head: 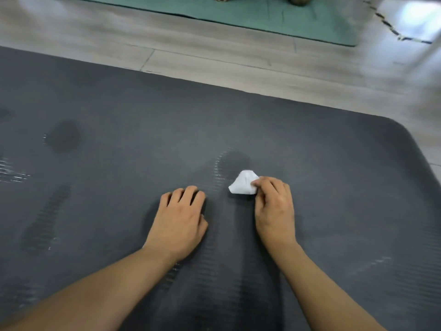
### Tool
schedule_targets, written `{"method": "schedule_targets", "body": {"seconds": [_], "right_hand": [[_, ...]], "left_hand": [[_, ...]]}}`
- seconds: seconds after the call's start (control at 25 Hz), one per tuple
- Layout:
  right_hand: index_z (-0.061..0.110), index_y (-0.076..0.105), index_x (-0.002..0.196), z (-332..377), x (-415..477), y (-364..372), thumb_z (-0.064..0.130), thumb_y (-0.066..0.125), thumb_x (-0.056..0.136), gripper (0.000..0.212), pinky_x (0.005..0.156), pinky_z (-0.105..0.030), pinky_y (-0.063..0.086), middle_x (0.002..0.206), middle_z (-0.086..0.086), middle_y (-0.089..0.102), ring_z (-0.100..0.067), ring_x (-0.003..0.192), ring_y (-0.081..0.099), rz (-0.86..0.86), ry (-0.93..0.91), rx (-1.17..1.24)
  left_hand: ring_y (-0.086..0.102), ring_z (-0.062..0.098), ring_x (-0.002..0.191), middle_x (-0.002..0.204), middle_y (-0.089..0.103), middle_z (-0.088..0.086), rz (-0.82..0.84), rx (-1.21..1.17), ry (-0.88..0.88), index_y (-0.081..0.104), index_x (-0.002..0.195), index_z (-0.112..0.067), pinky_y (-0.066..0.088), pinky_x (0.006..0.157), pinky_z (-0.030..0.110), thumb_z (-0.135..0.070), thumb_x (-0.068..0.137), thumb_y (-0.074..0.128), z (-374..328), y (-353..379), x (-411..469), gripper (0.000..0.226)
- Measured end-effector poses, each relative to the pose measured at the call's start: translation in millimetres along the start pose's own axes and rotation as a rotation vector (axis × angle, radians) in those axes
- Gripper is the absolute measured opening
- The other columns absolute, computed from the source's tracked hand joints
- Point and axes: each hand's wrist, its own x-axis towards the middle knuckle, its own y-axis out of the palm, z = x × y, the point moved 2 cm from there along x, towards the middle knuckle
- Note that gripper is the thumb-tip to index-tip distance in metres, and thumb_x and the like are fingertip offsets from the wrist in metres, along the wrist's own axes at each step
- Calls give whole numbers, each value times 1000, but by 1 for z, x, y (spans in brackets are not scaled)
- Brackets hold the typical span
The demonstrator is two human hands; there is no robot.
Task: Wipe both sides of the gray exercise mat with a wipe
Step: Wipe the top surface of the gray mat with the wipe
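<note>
The right hand (274,206), lower centre-right of the frame, has its fingers curled and pinched on a crumpled white wipe (242,185). The wipe sticks out from the fingertips toward the upper left and lies against the gray exercise mat (334,151). The left hand (181,218) sits just beside it, toward the frame's centre, palm down on the mat with loosely bent fingers, holding nothing and seemingly bracing the person. The mat fills most of the picture. Its long axis runs from the left edge of the frame to a rounded corner at the right, and its far edge slants down from the upper left to that corner. Faint damp-looking streaks show just above the wipe and at the far left, while the stretch toward the right corner looks dry. The right hand is the nearer one to that corner, so a stroke to the right would likely cover it. The mat lies flat, one face up — the underside looks not yet dealt with. Beyond it are pale wooden floor (214,58) and a green mat (262,15) at the top.
</note>
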Motion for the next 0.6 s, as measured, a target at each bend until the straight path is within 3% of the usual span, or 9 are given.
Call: {"method": "schedule_targets", "body": {"seconds": [0.12,0.24,0.36,0.6], "right_hand": [[15,63,108,-16,29,15,3,54,92,23,90,-34,46,118,3,58,-20,106,48,-33,113,-64],[22,60,122,-24,25,28,11,50,97,29,100,-26,40,134,5,51,-16,121,44,8,199,-128],[24,61,124,-26,25,29,11,51,97,31,102,-19,36,136,8,52,-11,124,44,-15,252,-135],[14,64,122,-25,34,30,-4,56,90,37,104,-28,40,132,0,56,-19,119,50,20,232,-184]], "left_hand": [[55,29,117,130,57,3,2,-28,-5,58,119,-21,40,100,43,-35,86,39,24,4,28,41],[49,32,132,144,52,7,20,-50,9,55,135,-19,37,112,50,-35,90,36,41,12,66,51],[40,33,143,154,43,9,36,-56,58,47,147,-20,28,120,52,-38,94,31,56,20,118,59],[20,28,155,167,24,5,80,-83,3,27,160,-24,11,126,50,-47,98,24,78,31,180,66]]}}
